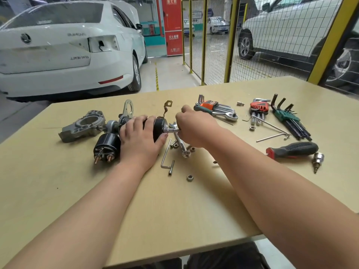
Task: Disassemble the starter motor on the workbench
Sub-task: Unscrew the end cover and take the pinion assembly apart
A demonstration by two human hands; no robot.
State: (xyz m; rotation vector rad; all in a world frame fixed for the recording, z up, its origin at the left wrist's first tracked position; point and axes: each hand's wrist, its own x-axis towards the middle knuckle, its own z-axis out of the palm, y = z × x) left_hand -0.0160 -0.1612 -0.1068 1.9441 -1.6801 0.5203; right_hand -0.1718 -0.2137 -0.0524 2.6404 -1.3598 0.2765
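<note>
Now left hand [141,138] wrapped over starter motor [159,124]; right hand [194,127] pinching socket tool [171,130] against motor's right end.

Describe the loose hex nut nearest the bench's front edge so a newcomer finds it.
On the tan wooden workbench, look between the two forearms, just nearer than the silver L-shaped hex key. The small silver steel hex nut lies alone there; other nuts crowd the spanner.

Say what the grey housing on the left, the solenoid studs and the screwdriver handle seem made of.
Grey housing: likely cast aluminium, dull grey, matte. Solenoid studs: copper or copper-plated, reddish-orange sheen. Screwdriver handle: probably rubberised plastic, matte black, dimpled, red trim.
</note>
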